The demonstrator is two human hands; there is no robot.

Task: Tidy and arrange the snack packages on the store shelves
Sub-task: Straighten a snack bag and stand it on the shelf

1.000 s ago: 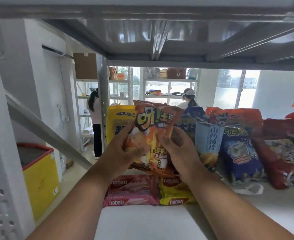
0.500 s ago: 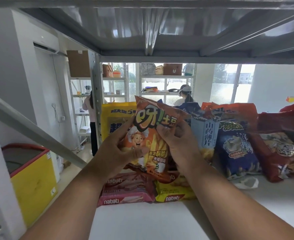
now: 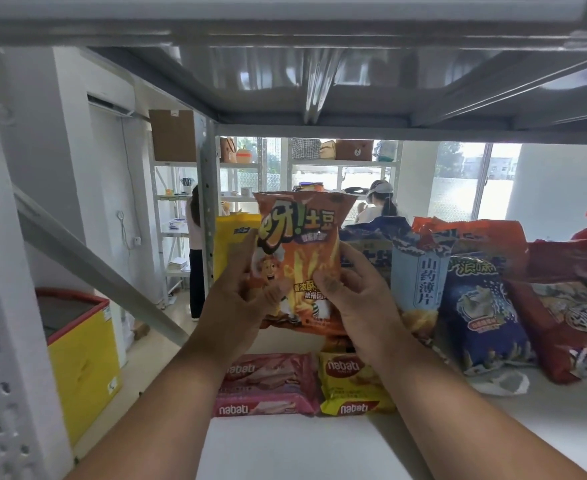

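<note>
At frame centre, your left hand (image 3: 236,299) and right hand (image 3: 358,299) pinch the orange potato-stick bag (image 3: 300,258) upright by its sides, above the shelf (image 3: 285,445). It hides most of the yellow bag (image 3: 231,240); your right wrist covers part of the yellow Nabati pack (image 3: 349,386).

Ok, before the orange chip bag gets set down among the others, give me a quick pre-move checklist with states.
1. Both hands hold the orange chip bag, left hand and right hand at its sides: ok.
2. Bag upright, label facing out: ok.
3. Bag lifted off the shelf: ok.
4. Free slot behind it, beside the yellow bag: cannot tell, hidden.
5. Nabati packs lie flat in front, out of the way: ok.
</note>
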